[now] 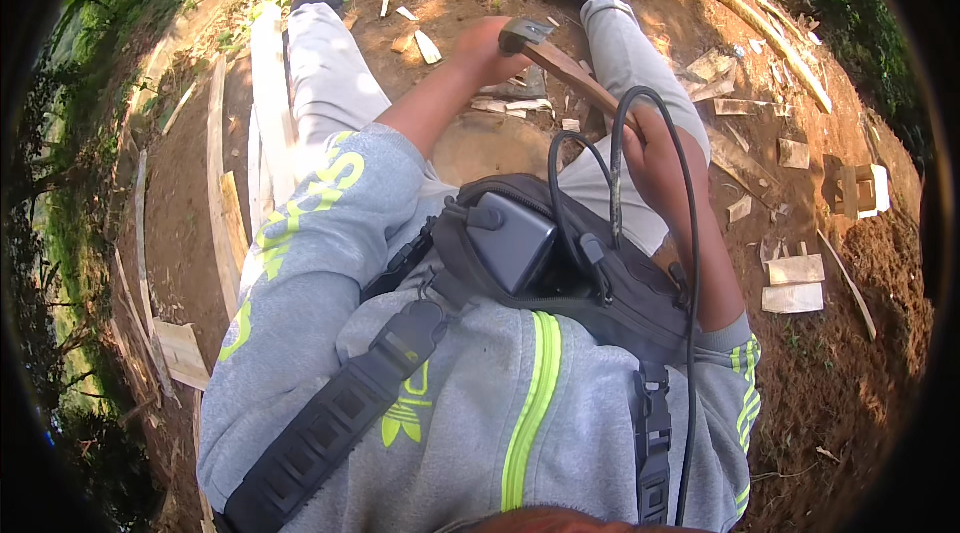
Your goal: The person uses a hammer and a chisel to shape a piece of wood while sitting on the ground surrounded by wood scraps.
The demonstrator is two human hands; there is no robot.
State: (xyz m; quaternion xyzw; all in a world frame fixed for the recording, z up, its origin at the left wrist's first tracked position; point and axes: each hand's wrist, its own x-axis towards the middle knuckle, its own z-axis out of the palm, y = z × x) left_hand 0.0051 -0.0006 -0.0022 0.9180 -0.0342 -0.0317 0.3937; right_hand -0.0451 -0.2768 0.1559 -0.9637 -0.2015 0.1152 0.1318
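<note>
My right hand is closed around the wooden handle of a hammer, which slants up and to the left. Its dark metal head sits right beside my left hand and covers part of it. The left fingers look curled in; whatever they hold, if anything, is hidden behind the hammer head. Below the hands, between my legs, a round wooden stump shows in part, with a greyish piece of wood and pale splinters at its far side.
A black waist bag with a grey device and looping black cables lies across my lap. Long boards lie at the left. Offcuts and a small open cardboard box are on the soil at the right.
</note>
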